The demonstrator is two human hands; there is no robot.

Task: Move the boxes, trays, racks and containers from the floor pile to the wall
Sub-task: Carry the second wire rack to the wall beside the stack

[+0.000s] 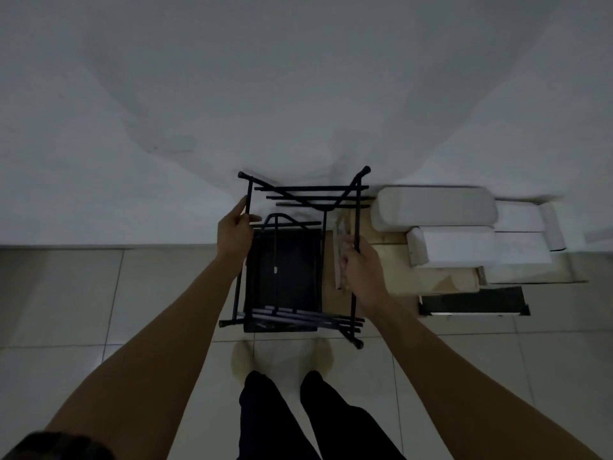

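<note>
Black wire rack: open metal frame with capped rod ends, held over the tiled floor close against the white wall. Rows of thin rods run across its far and near ends. Nothing lies in the rack itself.

Left hand: fingers wrapped round the rack's left upright rod, closed on it.

Right hand: closed round the rack's right upright rod.

Black tray: flat, rectangular, shallow-walled, seen through the frame; appears empty. Whether it touches the rack or lies on the floor beneath it cannot be told.

To the right, already at the wall:
- White rounded container, lying lengthwise against the wall.
- White box, just beside and in front of it, one end flap turned up; further white boxes behind it, blurred.
- Tan cardboard sheet under these, flat on the floor.
- Dark flat tray in front of the cardboard, pale along its near edge.
- A thin pale strip stands just right of the rack, touching or close by the right hand; what it is cannot be made out.

Below: the person's dark trouser legs and pale slippers, toes just short of the rack's near end.

Light dim; no lettering or labels legible.
</note>
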